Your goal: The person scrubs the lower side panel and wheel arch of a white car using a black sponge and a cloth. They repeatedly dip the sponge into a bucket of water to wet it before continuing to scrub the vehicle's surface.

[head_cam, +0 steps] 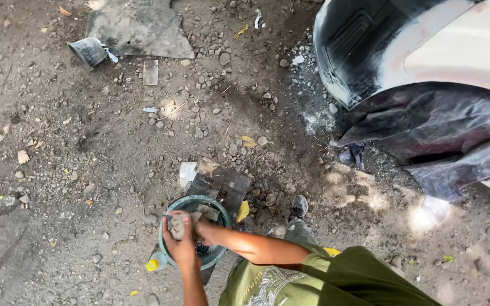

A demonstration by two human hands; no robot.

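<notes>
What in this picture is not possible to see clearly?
- Head view: inside of the round green bucket is covered by both hands.
- Grey lump in the left hand: too small to identify.
- Right hand: grip hidden behind the left hand.
- White car body: cut off by the frame edge.

The single head-worn camera looks steeply down from standing height onto the stony dirt ground, far enough off that the person's own forearms enter small from the bottom edge over a green bucket, with a car's bodywork filling the upper right corner.
</notes>
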